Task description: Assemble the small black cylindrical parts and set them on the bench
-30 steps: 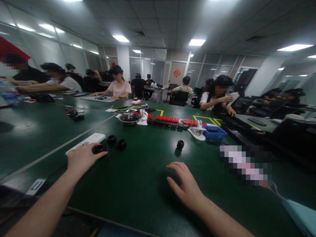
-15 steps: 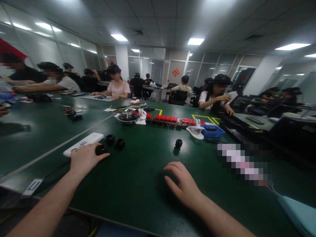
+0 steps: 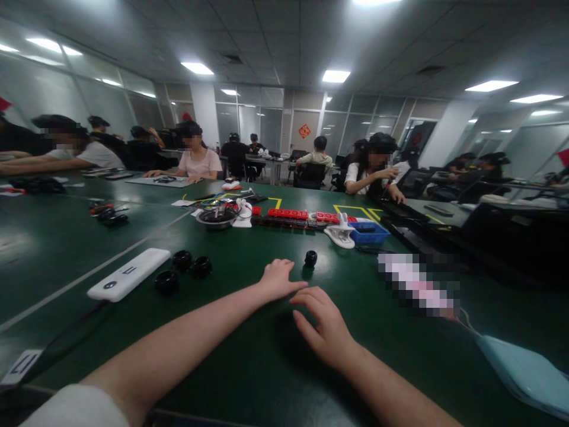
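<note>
My left hand (image 3: 279,279) stretches across the green table (image 3: 249,356), fingers loosely closed on the surface, just short of a single small black round part (image 3: 310,258). My right hand (image 3: 326,329) rests nearer to me with its fingers spread and curved, holding nothing. Three more black round parts (image 3: 183,270) lie to the left beside a white flat device (image 3: 128,274). Whether the left fingers hold anything is hidden.
A metal bowl (image 3: 217,216), red blocks (image 3: 293,214), a white clip (image 3: 341,233) and a blue tray (image 3: 368,232) stand further back. A pale blue face mask (image 3: 524,373) lies at the right. Several people sit around the far side.
My left hand left the black parts beside the white device and swung right to just short of the single black part. The right hand stayed put. The view turned slightly right.
</note>
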The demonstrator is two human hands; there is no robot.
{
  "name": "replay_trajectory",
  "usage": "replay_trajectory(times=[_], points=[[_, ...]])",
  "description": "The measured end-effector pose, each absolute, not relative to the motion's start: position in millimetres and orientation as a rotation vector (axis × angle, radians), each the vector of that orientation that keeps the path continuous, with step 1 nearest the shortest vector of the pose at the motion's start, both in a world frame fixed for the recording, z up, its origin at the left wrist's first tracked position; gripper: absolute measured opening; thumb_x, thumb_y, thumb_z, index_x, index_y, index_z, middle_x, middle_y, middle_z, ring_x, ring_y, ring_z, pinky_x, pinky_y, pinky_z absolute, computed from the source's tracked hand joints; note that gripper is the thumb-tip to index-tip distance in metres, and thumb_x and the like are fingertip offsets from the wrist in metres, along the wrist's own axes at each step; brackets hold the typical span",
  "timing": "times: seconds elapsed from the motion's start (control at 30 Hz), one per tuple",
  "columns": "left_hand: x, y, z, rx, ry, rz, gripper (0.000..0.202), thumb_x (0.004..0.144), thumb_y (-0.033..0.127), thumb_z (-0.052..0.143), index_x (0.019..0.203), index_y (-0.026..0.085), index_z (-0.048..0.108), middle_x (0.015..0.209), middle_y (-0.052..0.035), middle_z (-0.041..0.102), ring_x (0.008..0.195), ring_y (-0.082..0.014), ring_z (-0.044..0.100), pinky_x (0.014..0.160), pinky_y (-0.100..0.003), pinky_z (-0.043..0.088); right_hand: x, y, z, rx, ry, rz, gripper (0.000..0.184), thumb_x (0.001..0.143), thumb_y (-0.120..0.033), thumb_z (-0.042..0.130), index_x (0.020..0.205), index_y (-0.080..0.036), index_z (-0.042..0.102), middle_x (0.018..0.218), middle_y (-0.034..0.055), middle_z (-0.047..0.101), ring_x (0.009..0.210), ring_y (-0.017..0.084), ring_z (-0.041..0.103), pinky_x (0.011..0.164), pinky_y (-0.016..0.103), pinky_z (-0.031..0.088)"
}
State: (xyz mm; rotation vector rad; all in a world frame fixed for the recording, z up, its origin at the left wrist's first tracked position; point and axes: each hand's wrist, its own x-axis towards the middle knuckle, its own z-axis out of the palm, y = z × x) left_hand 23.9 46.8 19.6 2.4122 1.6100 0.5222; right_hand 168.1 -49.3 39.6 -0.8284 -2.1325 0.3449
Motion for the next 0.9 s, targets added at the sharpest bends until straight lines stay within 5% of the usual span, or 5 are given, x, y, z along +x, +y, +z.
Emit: replay_trajectory(times=[0.13, 0.33, 0.53, 0.7, 0.9], points=[[63.6, 81.6, 5.9, 2.362, 1.663, 0.575, 0.07, 0.072, 0.059, 0.055, 0.124, 0.013, 0.043, 0.123, -0.0154, 0.047, 0.113, -0.0338, 0.04, 0.088, -0.042, 0.033, 172.5, -44.6, 42.3, -0.863, -2.093, 0.324, 0.015, 0.079, -0.014, 0.048, 0.09, -0.018, 0.056, 0.09, 0.0074, 0.06, 0.089, 0.021, 0.054, 0.081, 0.038, 0.045], [77.2, 105.7, -1.2, 2.266, 1.75, 0.585, 0.049, 0.073, 0.055, 0.057, 0.105, 0.017, 0.06, 0.111, -0.0133, 0.055, 0.104, -0.0363, 0.047, 0.078, -0.045, 0.038, 184.8, -41.3, 52.7, -0.897, -2.054, 0.299, 0.015, 0.079, -0.015, 0.047, 0.089, -0.019, 0.057, 0.089, 0.0071, 0.059, 0.085, 0.02, 0.054, 0.075, 0.035, 0.047], [62.0, 76.2, -2.7, 2.383, 1.581, 0.584, 0.038, 0.08, 0.047, 0.05, 0.101, 0.018, 0.063, 0.105, -0.0069, 0.057, 0.102, -0.0287, 0.048, 0.08, -0.039, 0.034, 193.2, -35.6, 57.0, -0.906, -2.029, 0.223, 0.015, 0.08, -0.015, 0.046, 0.089, -0.019, 0.057, 0.09, 0.0075, 0.06, 0.087, 0.021, 0.054, 0.078, 0.037, 0.045], [37.3, 14.6, 0.3, 2.455, 1.346, 0.501, 0.033, 0.065, 0.052, 0.067, 0.085, 0.025, 0.066, 0.085, 0.0006, 0.062, 0.085, -0.0221, 0.053, 0.073, -0.033, 0.036, 194.4, -28.7, 51.3, -0.966, -2.009, 0.236, 0.014, 0.08, -0.016, 0.046, 0.089, -0.019, 0.056, 0.088, 0.0072, 0.059, 0.085, 0.021, 0.054, 0.076, 0.038, 0.046], [18.9, -17.3, 4.7, 2.451, 1.179, 0.455, 0.036, 0.063, 0.052, 0.069, 0.088, 0.027, 0.065, 0.089, 0.0012, 0.06, 0.086, -0.0215, 0.051, 0.076, -0.034, 0.032, 185.7, -28.6, 34.1, -1.063, -2.07, 0.365, 0.018, 0.081, -0.017, 0.05, 0.099, -0.018, 0.053, 0.093, 0.0065, 0.057, 0.088, 0.02, 0.054, 0.078, 0.036, 0.046]])
